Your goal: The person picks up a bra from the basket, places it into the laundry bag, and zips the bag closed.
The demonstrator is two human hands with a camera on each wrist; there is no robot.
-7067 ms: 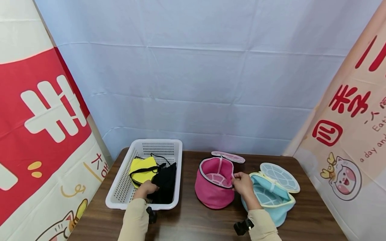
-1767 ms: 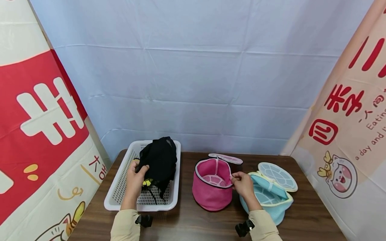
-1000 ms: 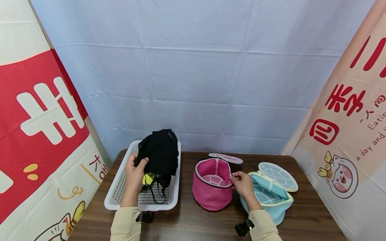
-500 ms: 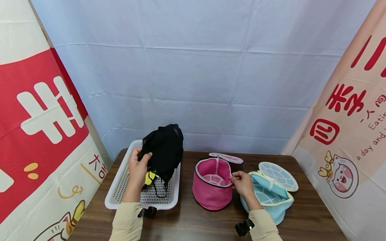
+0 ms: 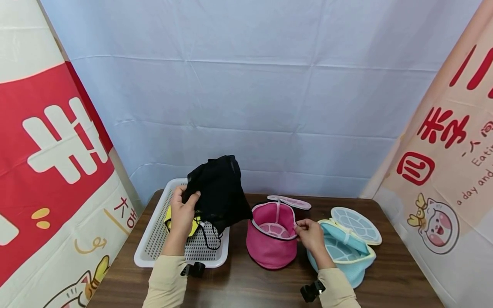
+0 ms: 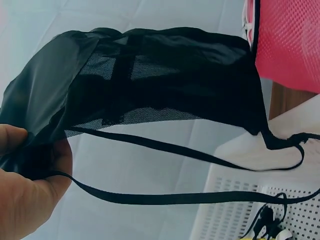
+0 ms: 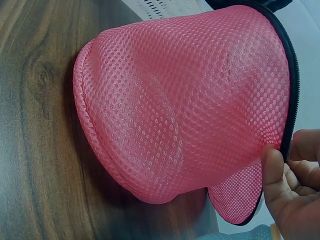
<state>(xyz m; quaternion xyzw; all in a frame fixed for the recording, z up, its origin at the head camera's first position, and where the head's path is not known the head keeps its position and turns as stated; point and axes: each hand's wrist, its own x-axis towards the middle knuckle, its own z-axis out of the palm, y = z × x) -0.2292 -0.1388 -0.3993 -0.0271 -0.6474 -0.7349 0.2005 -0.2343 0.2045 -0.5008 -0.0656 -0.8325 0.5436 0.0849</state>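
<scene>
My left hand (image 5: 184, 211) grips a black garment (image 5: 217, 188) with thin straps and see-through mesh panels, between thumb and fingers. It hangs above the right side of the white basket (image 5: 143, 252), its lower right corner at the rim of a pink mesh laundry bag (image 5: 269, 252). In the left wrist view, two long straps of the garment (image 6: 165, 80) trail to the right. My right hand (image 5: 311, 235) pinches the zippered rim of the pink bag, which stands upright with its lid (image 5: 290, 202) folded back. In the right wrist view, thumb and fingers pinch the black-zippered edge.
A yellow garment (image 5: 194, 228) with black straps lies in the basket, partly behind my left hand. Right of the pink bag, a light blue mesh laundry bag (image 5: 356, 269) sits unzipped, lid (image 5: 358, 224) laid back. All stand on a dark wooden table (image 5: 239, 286).
Earlier the black garment lay in the basket. My left hand has lifted it and carried it right, to the pink bag's rim. My right hand has kept its hold on the rim.
</scene>
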